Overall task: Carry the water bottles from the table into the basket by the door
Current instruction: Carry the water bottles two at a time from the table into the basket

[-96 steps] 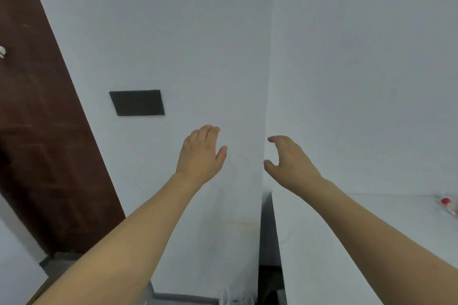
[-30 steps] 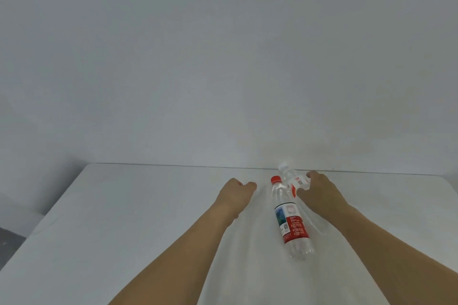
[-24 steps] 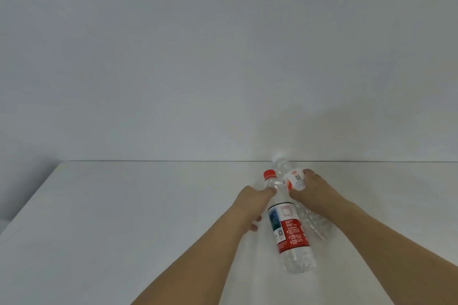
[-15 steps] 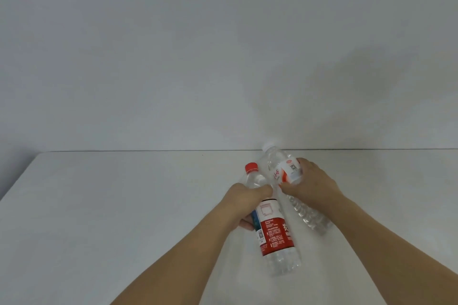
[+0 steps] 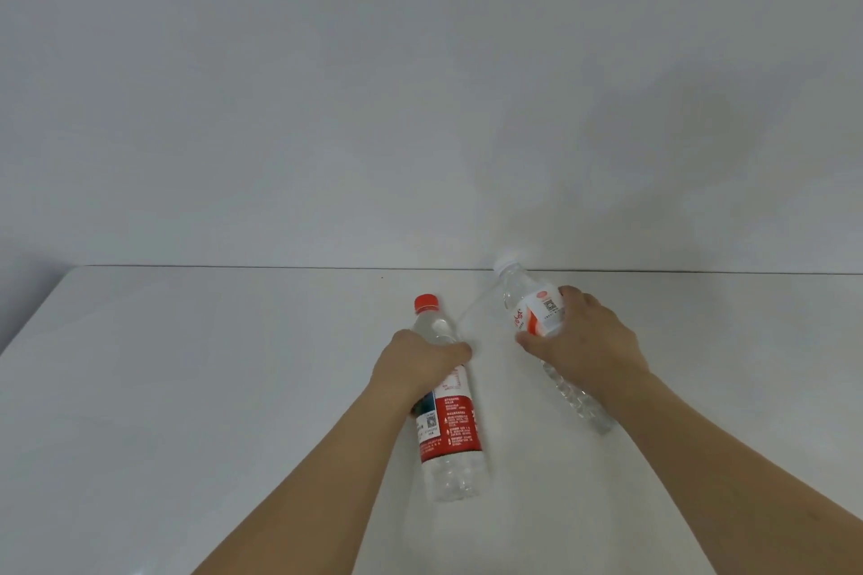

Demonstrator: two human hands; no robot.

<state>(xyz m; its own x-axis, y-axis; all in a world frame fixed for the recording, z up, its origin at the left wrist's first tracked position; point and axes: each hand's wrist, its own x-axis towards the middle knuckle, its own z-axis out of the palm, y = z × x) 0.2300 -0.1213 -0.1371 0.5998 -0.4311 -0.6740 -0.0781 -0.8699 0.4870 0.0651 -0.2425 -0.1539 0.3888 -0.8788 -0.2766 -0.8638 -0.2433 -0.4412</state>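
Two clear water bottles are in my hands over the white table [image 5: 187, 388]. The red-capped bottle [image 5: 450, 434] has a red and blue label and points its cap away from me; my left hand [image 5: 420, 364] is closed around its upper part. The white-capped bottle [image 5: 532, 313] has an orange and white label and tilts up to the left; my right hand [image 5: 583, 341] grips its middle, and its clear base sticks out below my wrist. The basket and the door are out of view.
A plain grey-white wall [image 5: 420, 84] rises right behind the table's far edge. The table's left edge runs diagonally at the far left of the view.
I turned from the door corner to the table and reached both hands to the bottles. In the last half second both hands closed on them and pulled them apart, the red-capped one leftward.
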